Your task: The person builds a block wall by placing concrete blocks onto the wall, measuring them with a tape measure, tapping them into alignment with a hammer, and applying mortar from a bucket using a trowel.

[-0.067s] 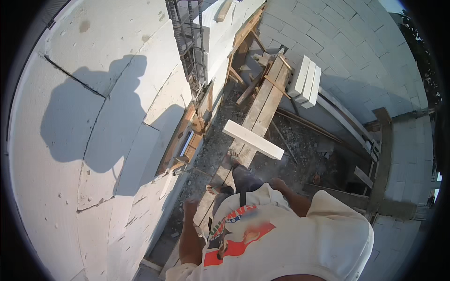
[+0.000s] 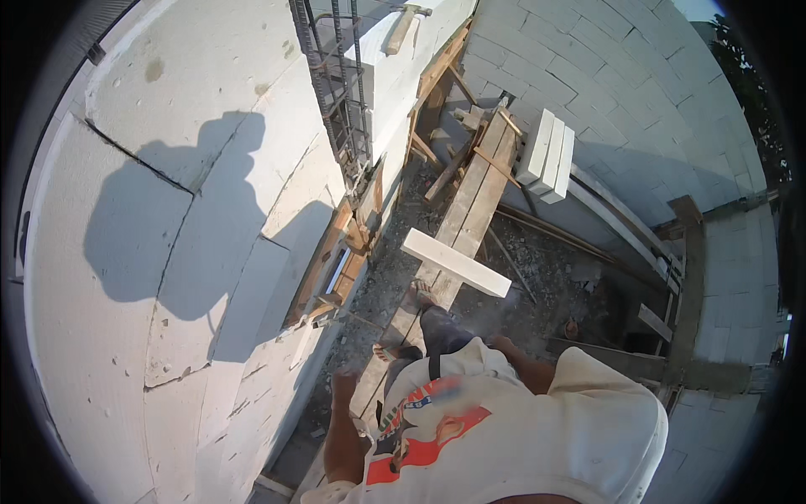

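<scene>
My left hand (image 2: 344, 384) hangs low beside the white block wall (image 2: 201, 260), its fingers foreshortened and blurred so their pose does not show. On the other side, my right hand (image 2: 504, 346) hangs by my hip, mostly hidden behind my forearm and shirt. Neither hand shows an object in it. In front of my feet, a long white block (image 2: 456, 263) lies crosswise over the wooden planks (image 2: 464, 220) I stand on. My bare feet (image 2: 422, 292) rest on those boards.
A hammer (image 2: 401, 32) lies on the wall's top. Reinforcing bars (image 2: 336, 88) rise from a gap in the wall. Several white blocks (image 2: 547, 155) are stacked at the far right of the planks. Rubble (image 2: 541, 269) covers the ground below, near a timber-framed opening (image 2: 336, 273).
My view has tilted a little, so the wall and blocks sit slightly lower and the hammer's head shows more fully. Both hands hang much as before.
</scene>
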`<state>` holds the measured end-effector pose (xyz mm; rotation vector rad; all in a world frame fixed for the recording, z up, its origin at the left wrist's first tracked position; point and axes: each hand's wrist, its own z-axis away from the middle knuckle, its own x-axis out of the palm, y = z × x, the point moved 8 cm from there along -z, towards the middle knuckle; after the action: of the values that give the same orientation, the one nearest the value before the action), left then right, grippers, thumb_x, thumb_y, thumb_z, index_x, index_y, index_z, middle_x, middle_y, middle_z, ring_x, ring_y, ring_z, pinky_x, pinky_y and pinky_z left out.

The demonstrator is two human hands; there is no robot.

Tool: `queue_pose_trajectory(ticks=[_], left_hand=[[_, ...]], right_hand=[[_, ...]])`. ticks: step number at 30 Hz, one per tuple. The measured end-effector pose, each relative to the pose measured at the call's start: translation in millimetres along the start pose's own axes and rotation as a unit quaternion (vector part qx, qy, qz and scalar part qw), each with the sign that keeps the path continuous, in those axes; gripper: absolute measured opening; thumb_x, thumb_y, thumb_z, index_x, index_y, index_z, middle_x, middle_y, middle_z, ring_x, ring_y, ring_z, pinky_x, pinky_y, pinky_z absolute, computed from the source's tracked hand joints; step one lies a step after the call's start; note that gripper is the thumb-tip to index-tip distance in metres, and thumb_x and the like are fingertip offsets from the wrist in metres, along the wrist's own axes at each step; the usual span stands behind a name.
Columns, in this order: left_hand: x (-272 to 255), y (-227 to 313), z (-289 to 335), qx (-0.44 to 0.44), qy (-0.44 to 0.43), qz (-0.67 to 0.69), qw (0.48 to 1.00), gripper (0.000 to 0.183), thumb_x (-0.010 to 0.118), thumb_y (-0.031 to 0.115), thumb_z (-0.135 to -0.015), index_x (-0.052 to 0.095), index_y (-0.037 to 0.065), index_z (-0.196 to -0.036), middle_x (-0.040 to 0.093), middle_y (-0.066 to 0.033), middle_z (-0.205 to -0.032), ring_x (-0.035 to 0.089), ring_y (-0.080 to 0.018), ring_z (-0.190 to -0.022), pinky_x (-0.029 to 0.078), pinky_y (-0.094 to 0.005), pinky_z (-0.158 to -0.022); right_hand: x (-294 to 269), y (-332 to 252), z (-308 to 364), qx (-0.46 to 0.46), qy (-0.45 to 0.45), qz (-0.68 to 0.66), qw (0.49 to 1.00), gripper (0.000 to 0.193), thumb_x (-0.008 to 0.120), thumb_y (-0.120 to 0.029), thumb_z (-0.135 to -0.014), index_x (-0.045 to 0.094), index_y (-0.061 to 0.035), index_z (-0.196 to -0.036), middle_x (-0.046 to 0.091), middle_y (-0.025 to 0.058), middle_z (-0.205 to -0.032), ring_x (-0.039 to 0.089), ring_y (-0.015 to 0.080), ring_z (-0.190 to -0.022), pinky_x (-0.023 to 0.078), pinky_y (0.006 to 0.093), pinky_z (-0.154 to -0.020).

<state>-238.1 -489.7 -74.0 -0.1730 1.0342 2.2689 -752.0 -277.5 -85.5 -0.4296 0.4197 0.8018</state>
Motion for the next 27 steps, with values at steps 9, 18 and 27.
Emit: queue_pose_trajectory(ticks=[9, 18, 27], left_hand=[[2.3, -0.3, 20.8, -0.17, 0.053, 0.169, 0.969, 0.035, 0.071, 0.005, -0.085, 0.069, -0.002, -0.119, 0.07, -0.0125, -0.084, 0.069, -0.0279, -0.074, 0.054, -0.0398, -0.063], [77.7, 187.9, -35.5, 0.04, 0.006, -0.094, 0.995, 0.044, 0.071, 0.023, -0.087, 0.069, -0.002, -0.123, 0.072, -0.0197, -0.106, 0.071, -0.0331, -0.095, 0.054, -0.0402, -0.082], [97.8, 295.6, -85.8, 0.083, 0.013, -0.083, 0.993, 0.051, 0.069, 0.033, -0.087, 0.07, -0.003, -0.124, 0.073, -0.0238, -0.118, 0.07, -0.0359, -0.113, 0.053, -0.0407, -0.097]], right_hand=[[-99.5, -58.7, -95.6, -0.029, -0.146, 0.002, 0.989, 0.033, 0.084, -0.016, -0.069, 0.077, 0.001, -0.097, 0.076, 0.0215, -0.107, 0.078, 0.0337, -0.085, 0.062, 0.0424, -0.067], [-357.3, -88.1, -155.2, -0.155, 0.232, -0.235, 0.931, 0.032, 0.062, -0.012, -0.078, 0.077, -0.0062, -0.106, 0.075, 0.0197, -0.109, 0.072, 0.0349, -0.105, 0.057, 0.0437, -0.094], [-294.5, 11.5, -198.8, -0.054, 0.169, -0.098, 0.979, 0.039, 0.066, -0.013, -0.074, 0.07, 0.0053, -0.108, 0.067, 0.0302, -0.119, 0.067, 0.0436, -0.114, 0.055, 0.0494, -0.097]])
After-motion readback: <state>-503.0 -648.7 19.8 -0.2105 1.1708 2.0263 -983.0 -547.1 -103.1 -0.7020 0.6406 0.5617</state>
